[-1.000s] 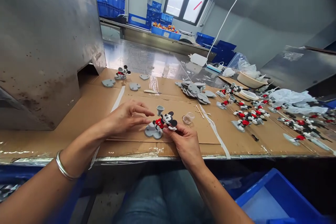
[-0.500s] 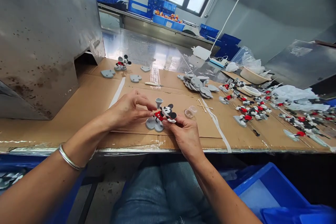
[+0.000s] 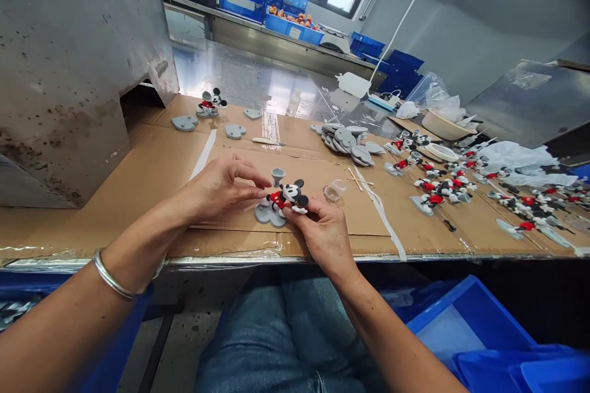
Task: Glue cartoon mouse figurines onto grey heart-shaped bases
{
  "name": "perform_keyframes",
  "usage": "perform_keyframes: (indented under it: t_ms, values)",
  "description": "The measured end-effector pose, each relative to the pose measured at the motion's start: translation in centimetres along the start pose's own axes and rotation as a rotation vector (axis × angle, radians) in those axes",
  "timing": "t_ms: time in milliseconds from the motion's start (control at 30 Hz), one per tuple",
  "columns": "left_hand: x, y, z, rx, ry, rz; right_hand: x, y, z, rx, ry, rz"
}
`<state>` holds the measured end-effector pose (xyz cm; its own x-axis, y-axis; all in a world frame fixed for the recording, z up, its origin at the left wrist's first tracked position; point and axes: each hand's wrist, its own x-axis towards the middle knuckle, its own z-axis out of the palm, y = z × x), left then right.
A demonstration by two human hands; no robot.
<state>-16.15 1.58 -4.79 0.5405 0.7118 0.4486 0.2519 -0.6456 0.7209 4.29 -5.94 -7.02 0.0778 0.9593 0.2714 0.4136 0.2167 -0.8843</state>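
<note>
Two bare hands are at work on a Mickey Mouse figurine (image 3: 290, 191) right in front of me, over the brown cardboard (image 3: 230, 235) near the bench's front edge. The right hand (image 3: 326, 234) pinches the figurine between thumb and fingers at its head end, and the figure leans that way, off upright. The left hand (image 3: 225, 189) comes in from the opposite side, thumb and fingertips narrowly apart beside the red shorts; whether they grip anything, I can't tell from here. A gray cup-shaped piece (image 3: 277, 175) rises just behind the figurine, and a gray rounded base (image 3: 268, 216) sits beneath it. To the right I see a small clear dish (image 3: 330, 194), then crossed cotton swabs (image 3: 354, 179). Beyond are a pile of gray bases (image 3: 345, 138) and a pale-handled knife (image 3: 266, 141), while many more figurines (image 3: 442, 187) lie heaped farther right.
</note>
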Motion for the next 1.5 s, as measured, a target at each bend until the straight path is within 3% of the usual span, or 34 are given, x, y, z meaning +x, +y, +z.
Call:
perform_keyframes:
  t_ms: [133,333,1067,1500]
  values:
    - [0.11,0.22,0.02,0.016,-0.118,-0.005,-0.04,-0.15,-0.05,-0.019,-0.014,-0.009]
    - [-0.06,0.52,0.18,0.038,-0.230,-0.120,-0.11,-0.03,-0.05,-0.028,-0.013,-0.003]
    - [-0.34,0.65,0.52,-0.061,-0.185,-0.168,-0.01,-0.24,-0.30,-0.124,-0.013,-0.113]
    - [-0.12,0.75,0.03,0.068,-0.261,-0.060,-0.05,-0.10,-0.50,-0.155,-0.042,-0.161]
